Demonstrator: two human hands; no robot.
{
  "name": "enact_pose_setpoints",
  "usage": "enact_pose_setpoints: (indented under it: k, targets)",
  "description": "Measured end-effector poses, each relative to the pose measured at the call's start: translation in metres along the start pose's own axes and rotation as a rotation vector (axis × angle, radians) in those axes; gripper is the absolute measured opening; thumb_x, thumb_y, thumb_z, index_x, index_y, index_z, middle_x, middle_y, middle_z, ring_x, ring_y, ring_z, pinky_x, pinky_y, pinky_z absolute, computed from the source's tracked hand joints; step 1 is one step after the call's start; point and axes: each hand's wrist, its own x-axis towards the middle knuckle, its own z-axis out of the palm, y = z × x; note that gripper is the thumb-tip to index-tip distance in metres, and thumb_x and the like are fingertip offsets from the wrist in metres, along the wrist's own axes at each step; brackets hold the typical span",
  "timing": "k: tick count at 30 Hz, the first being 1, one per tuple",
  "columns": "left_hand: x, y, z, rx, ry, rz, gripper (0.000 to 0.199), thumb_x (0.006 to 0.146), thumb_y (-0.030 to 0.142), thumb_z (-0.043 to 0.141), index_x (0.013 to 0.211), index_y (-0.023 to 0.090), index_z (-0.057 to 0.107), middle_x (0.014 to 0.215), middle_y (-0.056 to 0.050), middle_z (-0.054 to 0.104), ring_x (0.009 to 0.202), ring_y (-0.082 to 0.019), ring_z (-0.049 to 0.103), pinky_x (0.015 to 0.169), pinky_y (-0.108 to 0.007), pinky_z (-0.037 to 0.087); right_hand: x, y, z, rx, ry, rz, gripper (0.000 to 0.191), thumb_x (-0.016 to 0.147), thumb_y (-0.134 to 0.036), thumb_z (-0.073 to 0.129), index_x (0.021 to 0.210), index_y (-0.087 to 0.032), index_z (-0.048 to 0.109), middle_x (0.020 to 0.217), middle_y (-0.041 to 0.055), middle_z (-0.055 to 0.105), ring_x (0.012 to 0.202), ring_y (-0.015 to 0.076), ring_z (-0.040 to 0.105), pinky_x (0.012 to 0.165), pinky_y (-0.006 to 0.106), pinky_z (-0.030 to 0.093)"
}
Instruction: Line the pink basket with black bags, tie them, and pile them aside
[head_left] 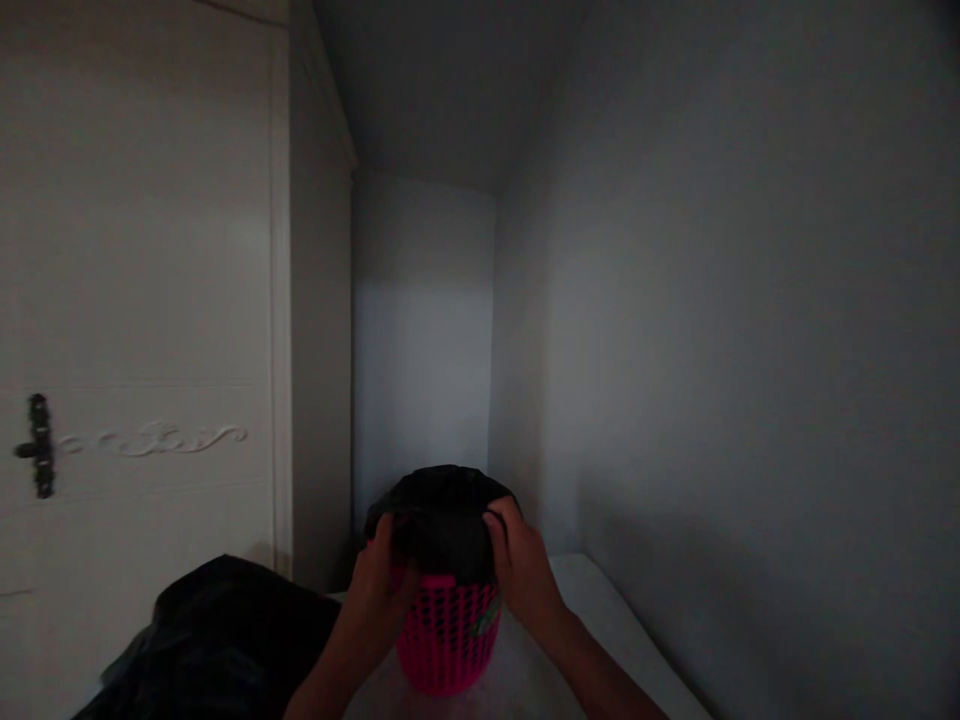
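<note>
A pink slatted plastic basket (444, 640) stands upright on a pale surface, with a small green label on its right side. Over its rim is draped a black plastic bag (450, 490), its edge folded down around the outside. On the left of the rim, my left hand (384, 575) is closed on the bag's edge. My right hand (521, 555) pinches the bag at the right side of the rim, thumb and fingers together. The inside of the basket is covered by the bag.
A large black heap (225, 640), possibly more plastic, lies at the lower left. Behind it rises a white wardrobe (150, 250) with a dark handle (41, 447). A grey wall (712, 350) runs along the right of the pale surface (577, 590).
</note>
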Motion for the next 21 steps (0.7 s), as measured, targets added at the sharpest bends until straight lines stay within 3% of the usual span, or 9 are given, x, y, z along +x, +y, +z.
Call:
enact_pose_setpoints:
  k: [3, 5, 6, 8, 10, 14, 17, 21]
  targets:
    - [0.001, 0.000, 0.001, 0.014, 0.008, 0.012, 0.062, 0.085, 0.028, 0.055, 0.146, 0.018, 0.050, 0.129, -0.018, 0.072, 0.117, -0.034, 0.071, 0.104, -0.058, 0.053, 0.026, 0.003, -0.010, -0.001, -0.069, -0.025, 0.026, 0.106, -0.039, 0.042, 0.106, -0.025, 0.064, 0.090, 0.0022, 0.072, 0.085, 0.0222, 0.070, 0.080, 0.034, 0.049]
    - [0.004, 0.002, 0.001, 0.019, -0.014, -0.002, 0.063, 0.085, 0.027, 0.055, 0.147, 0.018, 0.050, 0.127, -0.017, 0.073, 0.116, -0.033, 0.071, 0.104, -0.056, 0.053, 0.041, 0.007, -0.018, -0.024, -0.144, -0.089, 0.025, 0.098, -0.044, 0.061, 0.114, -0.025, 0.065, 0.103, 0.0030, 0.073, 0.096, 0.0230, 0.070, 0.088, 0.035, 0.051]
    - [0.006, 0.003, 0.001, 0.021, -0.023, -0.010, 0.063, 0.085, 0.028, 0.055, 0.147, 0.018, 0.050, 0.126, -0.017, 0.074, 0.115, -0.032, 0.071, 0.104, -0.055, 0.054, 0.047, 0.010, -0.021, -0.060, -0.189, -0.128, 0.037, 0.090, -0.045, 0.072, 0.120, -0.026, 0.065, 0.110, 0.0038, 0.072, 0.102, 0.0242, 0.068, 0.091, 0.035, 0.051]
    - [0.010, 0.004, 0.001, 0.024, -0.026, -0.008, 0.061, 0.086, 0.029, 0.055, 0.146, 0.019, 0.051, 0.126, -0.016, 0.074, 0.112, -0.030, 0.072, 0.103, -0.053, 0.055, 0.056, 0.019, -0.027, -0.172, -0.272, -0.188, 0.056, 0.076, -0.039, 0.086, 0.126, -0.026, 0.066, 0.117, 0.0055, 0.070, 0.107, 0.0262, 0.066, 0.094, 0.036, 0.051]
    - [0.015, 0.003, 0.000, 0.026, -0.019, -0.002, 0.059, 0.086, 0.031, 0.056, 0.144, 0.021, 0.052, 0.127, -0.015, 0.074, 0.108, -0.029, 0.074, 0.102, -0.051, 0.055, 0.063, 0.030, -0.033, -0.276, -0.306, -0.198, 0.046, 0.077, -0.030, 0.084, 0.121, -0.026, 0.070, 0.112, 0.0054, 0.070, 0.103, 0.0255, 0.066, 0.092, 0.035, 0.051]
    - [0.024, -0.001, -0.006, 0.028, -0.072, -0.052, 0.061, 0.088, 0.038, 0.055, 0.146, 0.020, 0.049, 0.124, -0.013, 0.077, 0.091, -0.026, 0.077, 0.093, -0.047, 0.059, 0.072, 0.057, -0.046, -0.262, -0.316, -0.121, 0.010, 0.083, -0.027, 0.076, 0.091, -0.022, 0.076, 0.090, 0.0023, 0.069, 0.088, 0.0228, 0.064, 0.082, 0.033, 0.050]
    - [0.031, -0.003, -0.010, -0.002, -0.107, -0.115, 0.066, 0.089, 0.045, 0.056, 0.148, 0.018, 0.045, 0.121, -0.013, 0.078, 0.074, -0.023, 0.075, 0.080, -0.044, 0.061, 0.074, 0.074, -0.057, -0.082, -0.401, 0.010, 0.021, 0.074, -0.037, 0.084, 0.082, -0.020, 0.076, 0.081, -0.0007, 0.068, 0.081, 0.0218, 0.063, 0.079, 0.033, 0.051]
    - [0.041, -0.011, -0.013, -0.082, -0.145, -0.143, 0.074, 0.081, 0.044, 0.064, 0.149, 0.020, 0.043, 0.120, -0.013, 0.077, 0.064, -0.018, 0.069, 0.068, -0.038, 0.060, 0.072, 0.082, -0.073, 0.184, -0.470, 0.195, 0.042, 0.061, -0.037, 0.091, 0.098, -0.021, 0.078, 0.103, 0.0037, 0.075, 0.099, 0.0266, 0.068, 0.091, 0.041, 0.054]
